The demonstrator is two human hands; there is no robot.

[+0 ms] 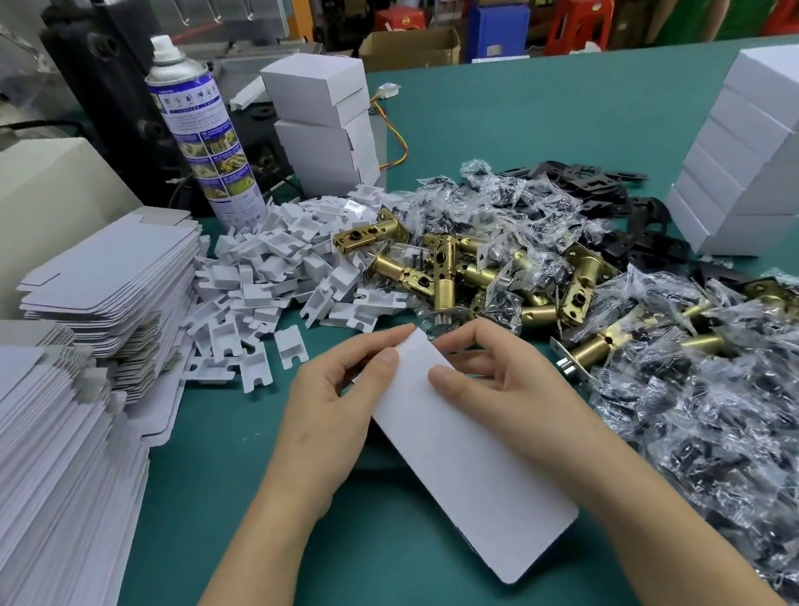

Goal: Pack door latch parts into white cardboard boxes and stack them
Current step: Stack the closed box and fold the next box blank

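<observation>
One white box blank (469, 461), folded flat, held just above the green desk (244, 534) toward its 6 o'clock edge, long axis running 11 to 5 o'clock.

Grip, left hand (328, 396): thumb and fingers pinching the blank's far end from 9 o'clock.
Grip, right hand (486, 377): thumb pressed on the top face, fingers curled behind the 3 o'clock edge.

Handling, as judged: light, thin, springy board with a smooth face. Likely to crease if squeezed mid-panel, so best taken by the two long edges and pushed inward to pop it open.

Several brass latch bolts (443, 270), heaped at 12 to 1 o'clock of the hands. Judged dense and rigid (heavy for their size). Best lifted by the barrel, clear of the faceplate corners.

Many clear bags of dark fittings (736, 418), at 3 o'clock. Probably slippery, crinkly film, best pinched at a loose end.

Many white card inserts (278, 265), at 11 o'clock. Light and easily bent.

Two stacks of closed white boxes: one at 12 o'clock (324, 125), one at 2 o'clock (752, 160).
</observation>
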